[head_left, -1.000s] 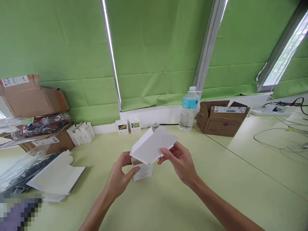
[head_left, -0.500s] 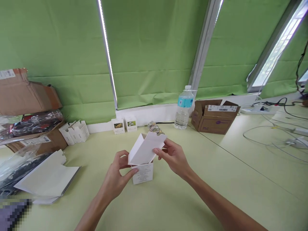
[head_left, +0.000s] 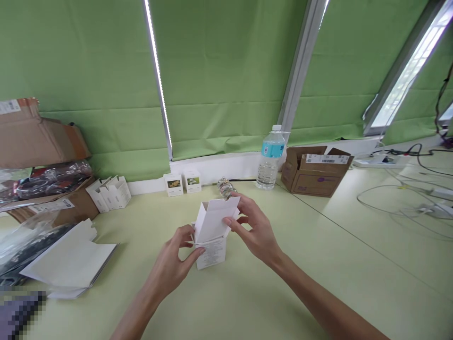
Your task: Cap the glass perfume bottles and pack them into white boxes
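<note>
A small white box [head_left: 213, 255] with fine grey print stands on the table in front of me. My left hand [head_left: 173, 259] grips its left side, thumb on the printed front and fingers behind. My right hand [head_left: 255, 231] pinches a folded white cardboard piece [head_left: 215, 221] at its right edge, thumb in front. That piece stands over the box's opening, slightly tilted, and its lower end meets the box rim. How far it reaches inside is hidden. Right behind it lies a clear, shiny wrapped item [head_left: 225, 187], partly covered.
Two white picture boxes [head_left: 173, 184] stand by the wall. A water bottle [head_left: 271, 160] and an open brown carton [head_left: 316, 174] are at back right. White sheets [head_left: 71, 262], open white boxes [head_left: 109, 193] and stacked cartons [head_left: 42, 141] lie left. Cables [head_left: 392, 208] spread at right.
The cardboard piece has turned from a strong slant to nearly upright, its lower end shifting right over the box opening. Both hands keep their grips.
</note>
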The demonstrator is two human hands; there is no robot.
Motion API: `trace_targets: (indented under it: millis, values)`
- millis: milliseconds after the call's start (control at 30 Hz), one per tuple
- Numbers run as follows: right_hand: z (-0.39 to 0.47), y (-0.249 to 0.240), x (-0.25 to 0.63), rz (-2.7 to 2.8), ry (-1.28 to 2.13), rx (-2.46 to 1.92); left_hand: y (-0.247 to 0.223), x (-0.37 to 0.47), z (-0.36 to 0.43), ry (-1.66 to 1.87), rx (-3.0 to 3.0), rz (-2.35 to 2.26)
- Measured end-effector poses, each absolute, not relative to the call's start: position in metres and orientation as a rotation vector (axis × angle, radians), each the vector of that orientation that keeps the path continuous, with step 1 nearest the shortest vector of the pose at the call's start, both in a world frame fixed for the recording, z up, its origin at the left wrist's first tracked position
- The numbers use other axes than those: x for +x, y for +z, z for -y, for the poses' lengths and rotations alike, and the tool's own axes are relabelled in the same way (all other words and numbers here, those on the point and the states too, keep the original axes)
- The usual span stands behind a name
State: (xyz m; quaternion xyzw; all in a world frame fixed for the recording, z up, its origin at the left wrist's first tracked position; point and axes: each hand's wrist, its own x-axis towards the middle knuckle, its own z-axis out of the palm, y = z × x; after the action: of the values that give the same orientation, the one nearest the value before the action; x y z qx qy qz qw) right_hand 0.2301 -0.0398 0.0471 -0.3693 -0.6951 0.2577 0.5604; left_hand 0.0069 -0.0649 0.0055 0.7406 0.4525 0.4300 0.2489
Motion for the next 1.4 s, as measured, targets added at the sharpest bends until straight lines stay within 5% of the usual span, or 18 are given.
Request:
trace_targets:
  millis: [833, 1400]
  values:
    - [0.046, 0.058, 0.233, 1.811, 0.12, -0.786, 0.006, 0.005, 0.067, 1.01, 2.223, -1.331]
    - [0.056, 0.072, 0.235, 1.955, 0.131, -0.882, 0.009, 0.01, 0.069, 1.022, 2.267, -1.311]
